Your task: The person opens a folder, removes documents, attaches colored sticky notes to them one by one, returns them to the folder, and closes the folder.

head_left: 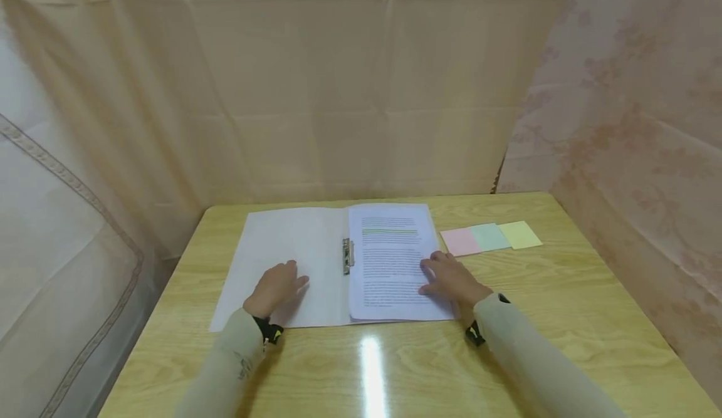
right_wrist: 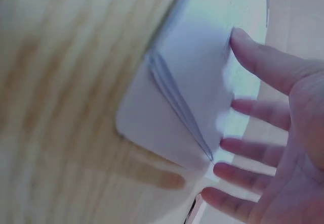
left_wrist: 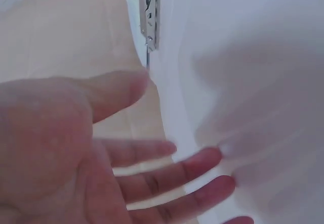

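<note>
A white file folder [head_left: 299, 233] lies open flat on the table, with a metal clip [head_left: 346, 256] along its fold. On its right half is a stack of printed pages [head_left: 389, 280], one line near the top highlighted yellow-green. My left hand [head_left: 276, 288] is over the folder's left cover, fingers spread and relaxed, holding nothing; the left wrist view shows its shadow falling on the cover. At the right edge of the pages is my right hand [head_left: 451, 277]. Its fingers are spread, fingertips right at the paper in the right wrist view [right_wrist: 298, 133], gripping nothing.
Pink [head_left: 461, 242], green [head_left: 489, 237] and yellow sticky notes [head_left: 520, 234] lie in an overlapping row right of the folder. Beneath everything is a wood-grain table [head_left: 564, 305]. A beige curtain [head_left: 316, 92] hangs behind it, with more cloth at both sides.
</note>
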A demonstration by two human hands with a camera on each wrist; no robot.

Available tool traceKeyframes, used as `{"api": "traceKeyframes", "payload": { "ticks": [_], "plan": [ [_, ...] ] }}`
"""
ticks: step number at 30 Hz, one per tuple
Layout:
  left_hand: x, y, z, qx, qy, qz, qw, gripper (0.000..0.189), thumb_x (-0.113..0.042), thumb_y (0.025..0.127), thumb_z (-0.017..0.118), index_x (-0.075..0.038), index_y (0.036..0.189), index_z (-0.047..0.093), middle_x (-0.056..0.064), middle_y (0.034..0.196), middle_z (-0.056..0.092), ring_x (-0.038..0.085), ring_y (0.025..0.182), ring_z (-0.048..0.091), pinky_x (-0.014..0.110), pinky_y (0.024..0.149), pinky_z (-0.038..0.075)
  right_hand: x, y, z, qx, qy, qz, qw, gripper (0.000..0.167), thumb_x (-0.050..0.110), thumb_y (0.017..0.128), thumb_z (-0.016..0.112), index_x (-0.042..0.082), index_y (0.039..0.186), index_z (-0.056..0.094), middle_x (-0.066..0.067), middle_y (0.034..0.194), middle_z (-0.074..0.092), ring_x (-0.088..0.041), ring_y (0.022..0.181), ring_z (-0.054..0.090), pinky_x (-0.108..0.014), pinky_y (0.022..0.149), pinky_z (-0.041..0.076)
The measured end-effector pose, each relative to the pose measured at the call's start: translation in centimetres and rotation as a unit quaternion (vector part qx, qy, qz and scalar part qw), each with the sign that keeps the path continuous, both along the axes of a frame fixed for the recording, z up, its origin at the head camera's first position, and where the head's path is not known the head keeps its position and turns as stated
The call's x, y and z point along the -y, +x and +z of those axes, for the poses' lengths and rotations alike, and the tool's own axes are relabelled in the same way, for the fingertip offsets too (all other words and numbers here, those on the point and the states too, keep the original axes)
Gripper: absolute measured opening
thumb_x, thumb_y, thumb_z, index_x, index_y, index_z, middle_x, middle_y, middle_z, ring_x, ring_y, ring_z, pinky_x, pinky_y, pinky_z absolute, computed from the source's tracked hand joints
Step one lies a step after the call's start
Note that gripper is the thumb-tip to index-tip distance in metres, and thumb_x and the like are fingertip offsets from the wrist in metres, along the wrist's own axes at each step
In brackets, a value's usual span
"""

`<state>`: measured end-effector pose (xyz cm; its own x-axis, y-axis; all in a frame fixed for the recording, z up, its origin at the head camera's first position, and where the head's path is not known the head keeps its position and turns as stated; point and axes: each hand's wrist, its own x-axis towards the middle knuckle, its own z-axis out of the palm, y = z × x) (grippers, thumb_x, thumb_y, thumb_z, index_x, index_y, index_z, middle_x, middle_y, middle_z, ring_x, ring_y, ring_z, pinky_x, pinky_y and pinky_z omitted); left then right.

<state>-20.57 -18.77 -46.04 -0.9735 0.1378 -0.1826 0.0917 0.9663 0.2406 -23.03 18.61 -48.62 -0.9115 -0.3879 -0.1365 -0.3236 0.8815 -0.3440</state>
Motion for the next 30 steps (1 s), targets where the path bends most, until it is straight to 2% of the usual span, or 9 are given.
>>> {"api": "traceKeyframes", "payload": {
  "ticks": [3,7,11,15,17,19,23,30],
  "plan": [
    [-1.0,-0.5,-0.3,0.012,0.009,0.029,0.9995,0.042,-0.029,0.097,0.057,0.011,0.109,0.06,0.025,0.098,0.067,0.034,0.089,0.065,0.047,0.082,0.052,-0.4,0.2,0.0,0.009,-0.007,0.008,0.9999,0.061,0.03,0.082,0.076,0.003,0.133,0.056,-0.026,0.142,0.046,-0.045,0.134,0.04,-0.058,0.11,0.031],
    [-2.1,-1.1,-0.3,0.035,0.001,0.042,0.9985,0.034,-0.026,0.094,0.061,0.007,0.088,0.065,0.017,0.079,0.066,0.024,0.068,0.057,0.042,0.067,0.053,-0.6,0.2,0.0,0.015,-0.01,0.009,0.9998,0.06,0.03,0.083,0.075,0.003,0.133,0.057,-0.026,0.142,0.047,-0.044,0.133,0.042,-0.056,0.11,0.034],
    [-2.8,-1.8,-0.2,0.037,-0.016,0.055,0.9976,0.03,-0.024,0.093,0.062,0.004,0.083,0.067,0.015,0.077,0.066,0.023,0.066,0.057,0.041,0.063,0.053,-0.2,-0.1,0.0,0.012,-0.009,-0.001,0.9999,0.056,0.038,0.085,0.073,0.006,0.129,0.06,-0.022,0.138,0.051,-0.04,0.128,0.046,-0.053,0.107,0.037],
    [-3.3,-2.6,-0.2,0.003,-0.011,0.059,0.9982,0.03,-0.023,0.093,0.062,0.006,0.088,0.066,0.018,0.082,0.066,0.029,0.073,0.063,0.044,0.066,0.054,0.4,-0.3,-0.1,0.003,-0.001,-0.01,0.9999,0.049,0.037,0.082,0.075,0.007,0.121,0.066,-0.02,0.132,0.054,-0.038,0.121,0.05,-0.052,0.104,0.041],
    [-3.5,-2.8,-0.4,-0.013,0.014,0.055,0.9983,0.03,-0.024,0.094,0.061,0.006,0.095,0.066,0.018,0.088,0.066,0.03,0.079,0.064,0.043,0.071,0.054,0.6,-0.3,-0.2,-0.002,0.012,-0.008,0.9999,0.046,0.035,0.081,0.077,0.008,0.116,0.067,-0.02,0.129,0.055,-0.037,0.117,0.052,-0.051,0.101,0.043],
    [-3.6,-3.1,-0.8,-0.017,0.058,0.045,0.9972,0.031,-0.025,0.094,0.061,0.004,0.102,0.065,0.017,0.095,0.066,0.029,0.086,0.064,0.043,0.078,0.053,0.8,-0.4,-0.3,-0.004,0.022,-0.006,0.9997,0.043,0.033,0.079,0.078,0.008,0.113,0.067,-0.019,0.125,0.056,-0.036,0.113,0.053,-0.05,0.098,0.044],
    [-3.9,-3.4,-1.6,-0.009,0.154,0.039,0.9873,0.032,-0.027,0.095,0.06,-0.001,0.113,0.064,0.013,0.103,0.066,0.025,0.092,0.061,0.042,0.084,0.05,1.0,-0.4,-0.2,-0.005,0.018,-0.011,0.9998,0.045,0.031,0.078,0.08,0.007,0.112,0.066,-0.019,0.122,0.055,-0.033,0.109,0.053,-0.048,0.096,0.045],
    [-4.7,-3.9,-2.2,-0.033,0.211,0.058,0.9753,0.028,-0.021,0.092,0.063,-0.002,0.113,0.065,0.011,0.099,0.066,0.023,0.089,0.06,0.04,0.082,0.049,0.7,-0.4,-0.3,-0.006,-0.02,-0.013,0.9997,0.058,0.03,0.077,0.081,0.002,0.123,0.061,-0.021,0.126,0.053,-0.035,0.113,0.049,-0.049,0.099,0.043]
  ]
}}
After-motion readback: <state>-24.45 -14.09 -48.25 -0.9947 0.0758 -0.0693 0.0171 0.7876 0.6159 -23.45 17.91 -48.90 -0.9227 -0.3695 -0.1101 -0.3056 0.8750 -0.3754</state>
